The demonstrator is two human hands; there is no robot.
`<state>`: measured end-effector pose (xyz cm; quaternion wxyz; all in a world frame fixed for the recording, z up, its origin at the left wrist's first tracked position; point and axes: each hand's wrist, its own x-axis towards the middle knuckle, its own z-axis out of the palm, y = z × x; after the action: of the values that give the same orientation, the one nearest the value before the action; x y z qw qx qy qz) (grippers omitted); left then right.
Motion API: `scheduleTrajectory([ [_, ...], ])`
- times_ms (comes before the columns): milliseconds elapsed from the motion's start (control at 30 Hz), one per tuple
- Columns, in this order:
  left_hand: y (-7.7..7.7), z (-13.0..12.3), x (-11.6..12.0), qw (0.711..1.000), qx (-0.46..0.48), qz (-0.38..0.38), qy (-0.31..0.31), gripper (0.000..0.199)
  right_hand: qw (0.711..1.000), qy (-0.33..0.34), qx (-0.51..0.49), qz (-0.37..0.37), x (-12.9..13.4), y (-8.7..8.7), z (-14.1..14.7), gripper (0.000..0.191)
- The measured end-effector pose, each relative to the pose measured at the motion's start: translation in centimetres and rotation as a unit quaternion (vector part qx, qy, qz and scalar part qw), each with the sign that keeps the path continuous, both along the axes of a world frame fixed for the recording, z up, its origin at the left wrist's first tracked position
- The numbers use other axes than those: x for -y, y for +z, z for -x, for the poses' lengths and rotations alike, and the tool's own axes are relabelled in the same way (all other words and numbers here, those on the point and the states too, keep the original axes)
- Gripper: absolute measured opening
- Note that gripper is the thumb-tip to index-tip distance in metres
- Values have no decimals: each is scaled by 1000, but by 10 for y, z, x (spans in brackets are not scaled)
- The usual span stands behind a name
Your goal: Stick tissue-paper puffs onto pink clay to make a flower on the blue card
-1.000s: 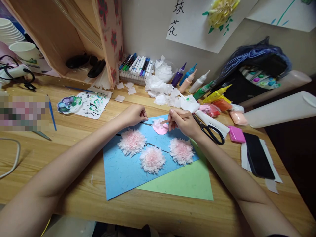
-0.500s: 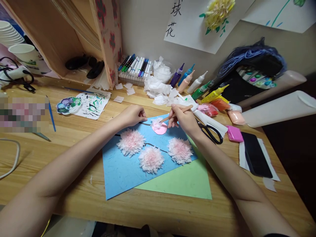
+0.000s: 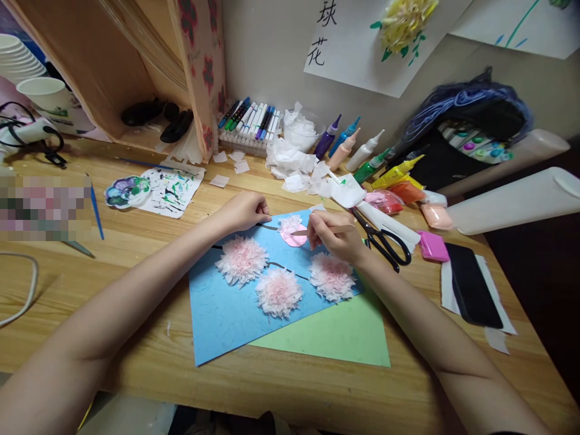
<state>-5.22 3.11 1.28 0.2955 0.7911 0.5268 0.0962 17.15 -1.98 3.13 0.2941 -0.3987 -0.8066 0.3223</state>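
Observation:
On a blue sheet (image 3: 235, 323) lie three fluffy pink-white tissue-paper flowers, one of them a flower (image 3: 278, 293) at the lower middle. Above them sits a flat pink clay disc (image 3: 293, 239), its upper edge covered with white tissue petals (image 3: 291, 223). My right hand (image 3: 334, 237) is closed around a thin brown wooden stick (image 3: 341, 229), whose tip reaches the disc. At the sheet's upper left edge rests my left hand (image 3: 247, 211), fingers curled and pinched; what they hold, if anything, is hidden. Dark branch lines (image 3: 287, 269) run between the flowers.
Beneath the blue sheet lies a green sheet (image 3: 330, 338). Black scissors (image 3: 389, 241) and a phone (image 3: 473, 287) are to the right. Behind stand paint bottles (image 3: 328, 138), markers (image 3: 254, 121) and crumpled white tissue (image 3: 290, 157). A paint-smeared paper (image 3: 174, 190) lies left.
My right hand has lowered, and the stick's tip has moved from the tissue petals down onto the bare pink disc. The stick lies flatter. My left hand stays in place.

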Motion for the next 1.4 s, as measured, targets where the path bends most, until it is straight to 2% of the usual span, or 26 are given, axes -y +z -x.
scheduleTrajectory([
  [100,0,0,0,1000,-1,0,-2,17,998,3,35,-50,0,-3,2,49],
  [233,2,-1,1,1000,0,7,0,16,996,-9,46,-81,-1,-5,2,50],
  [500,1,0,1,1000,2,4,-2,18,996,-23,33,-75,-1,-8,4,48],
  [633,0,1,1,1000,10,4,-4,17,997,-70,-28,8,-5,-8,10,45],
  [800,-2,0,-1,1000,13,4,-9,15,972,-155,-111,140,-19,-4,20,41],
  [933,-7,1,-2,1000,15,-5,-17,15,946,-205,-111,226,-38,0,30,41],
  [1133,-10,1,-3,1000,14,-13,-13,16,927,-205,-76,304,-61,1,37,38],
  [1233,-9,2,-2,1000,15,-11,-13,16,948,-154,-82,266,-52,2,30,40],
  [1333,-10,2,-2,1000,18,-6,-19,14,982,-90,-89,143,-31,-1,17,40],
  [1400,-10,2,-2,1000,17,-1,-18,14,991,-81,-80,75,-19,-7,8,42],
])
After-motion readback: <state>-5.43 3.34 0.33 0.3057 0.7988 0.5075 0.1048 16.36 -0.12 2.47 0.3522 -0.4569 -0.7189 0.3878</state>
